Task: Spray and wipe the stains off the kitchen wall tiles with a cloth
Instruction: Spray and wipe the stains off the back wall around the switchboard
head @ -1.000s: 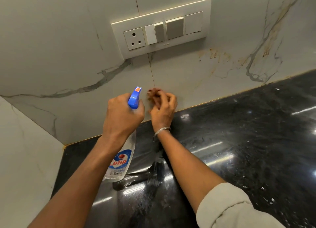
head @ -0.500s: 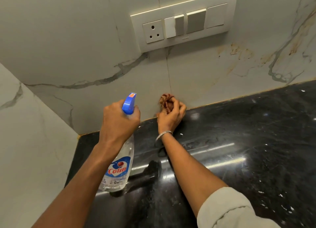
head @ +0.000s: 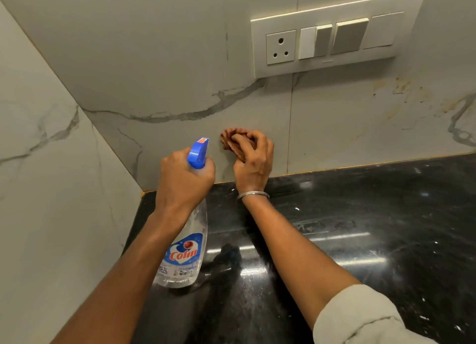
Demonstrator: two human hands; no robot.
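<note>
Right-hand grip: your right hand (head: 253, 160) has its fingers curled round a bunched reddish-brown cloth (head: 231, 137) and presses it onto the wall tiles (head: 180, 60).
Cloth position: below the switch plate (head: 334, 37), left of its socket end, just left of the vertical tile joint (head: 289, 127) and low on the wall.
Left-hand grip: your left hand (head: 184, 178) is wrapped round the neck of the spray bottle (head: 186, 253), below and well left of the switch plate. The trigger finger is not visible.
Bottle axis: near upright. The blue nozzle (head: 198, 153) is at the top, facing the tiles, just left of the cloth. The base hangs low over the countertop (head: 360, 214); contact cannot be determined.
Bottle contents: clear body, liquid level not readable.
Stains: brownish marks (head: 401, 88) under the right end of the switch plate, well to the right of the cloth and across the joint.
Governing relation: the stains lie right of the cloth and a little up. Your right hand is the nearer one.
Next move (judgement): carry the cloth rightward past the joint. Re-aim the nozzle that way first, and keep spray off the socket.
</note>
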